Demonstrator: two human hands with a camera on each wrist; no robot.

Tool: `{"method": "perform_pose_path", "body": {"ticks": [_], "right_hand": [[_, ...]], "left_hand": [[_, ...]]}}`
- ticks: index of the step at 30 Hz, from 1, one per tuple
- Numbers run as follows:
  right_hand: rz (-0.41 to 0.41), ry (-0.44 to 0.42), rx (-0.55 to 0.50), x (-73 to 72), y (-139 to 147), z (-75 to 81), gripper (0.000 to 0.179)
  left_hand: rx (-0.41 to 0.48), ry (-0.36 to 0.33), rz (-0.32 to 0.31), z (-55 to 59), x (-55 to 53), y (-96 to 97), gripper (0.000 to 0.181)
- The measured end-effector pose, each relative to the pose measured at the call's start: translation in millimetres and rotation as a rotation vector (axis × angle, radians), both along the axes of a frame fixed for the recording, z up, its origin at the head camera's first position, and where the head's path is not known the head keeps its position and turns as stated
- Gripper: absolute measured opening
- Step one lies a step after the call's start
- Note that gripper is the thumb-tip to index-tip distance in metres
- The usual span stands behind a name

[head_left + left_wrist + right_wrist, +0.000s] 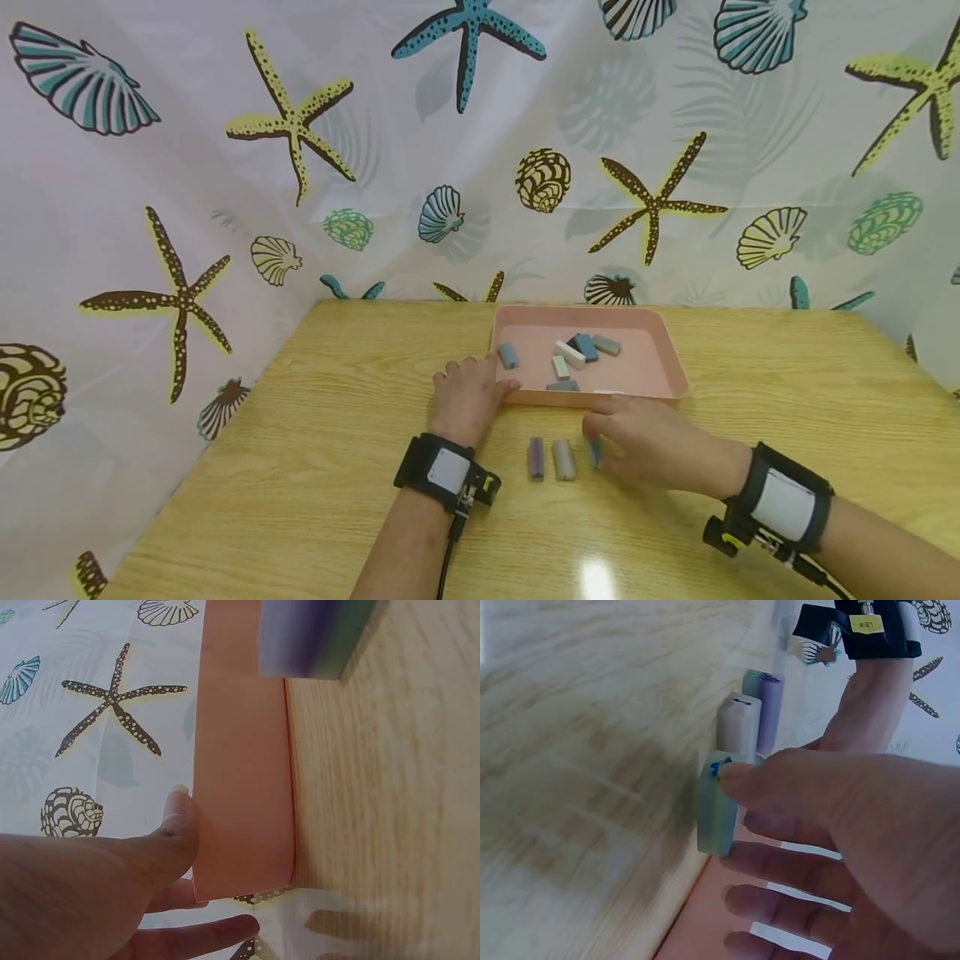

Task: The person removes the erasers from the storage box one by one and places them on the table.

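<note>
Small oblong blocks lie in and before a shallow pink tray (585, 398). My left hand (468, 398) holds the tray's near left corner, its thumb at the front rim and its fingers along the left side. My right hand (651, 440) pinches a pale blue-green block (718, 806) between thumb and fingers, in front of the tray; much of the block is hidden in the head view. In a row to its left stand a whitish block (564, 460) and a purple block (536, 459). Blue marks show on the pinched block's end in the right wrist view.
Inside the tray lie several more blocks, among them a white one (570, 355), a dark blue one (585, 347) and a blue-grey one (508, 356). The wooden table (315, 467) meets a hanging cloth (420, 150) printed with shells and starfish.
</note>
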State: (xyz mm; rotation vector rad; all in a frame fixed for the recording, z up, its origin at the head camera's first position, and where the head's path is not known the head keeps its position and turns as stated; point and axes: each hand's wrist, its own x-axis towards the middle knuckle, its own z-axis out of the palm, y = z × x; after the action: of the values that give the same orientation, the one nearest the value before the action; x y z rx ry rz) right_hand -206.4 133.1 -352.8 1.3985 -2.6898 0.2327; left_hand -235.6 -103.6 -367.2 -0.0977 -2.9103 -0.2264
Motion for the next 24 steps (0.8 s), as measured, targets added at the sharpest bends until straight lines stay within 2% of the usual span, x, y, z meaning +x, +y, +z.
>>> {"method": "perform_pose_path", "body": {"ticks": [10,14,18,24], "right_hand": [[-0.005,-0.068,0.048,1.0,-2,-1.7,0.022],[0.021,-0.037,0.033,-1.2,-6,2.0,0.012],[0.016,-0.007,-0.002,-8.6,-11,9.8,0.009],[-0.022,0.031,-0.095,-27.4,-21,21.5,0.009]], "left_hand": [[0.011,-0.012,0.004,0.3,-0.6,0.8,0.056],[0.020,-0.016,0.005,0.0,-0.2,0.4,0.056],[0.022,-0.018,0.004,-0.1,0.5,0.1,0.056],[0.023,0.003,0.000,0.9,0.5,-0.8,0.054]]}}
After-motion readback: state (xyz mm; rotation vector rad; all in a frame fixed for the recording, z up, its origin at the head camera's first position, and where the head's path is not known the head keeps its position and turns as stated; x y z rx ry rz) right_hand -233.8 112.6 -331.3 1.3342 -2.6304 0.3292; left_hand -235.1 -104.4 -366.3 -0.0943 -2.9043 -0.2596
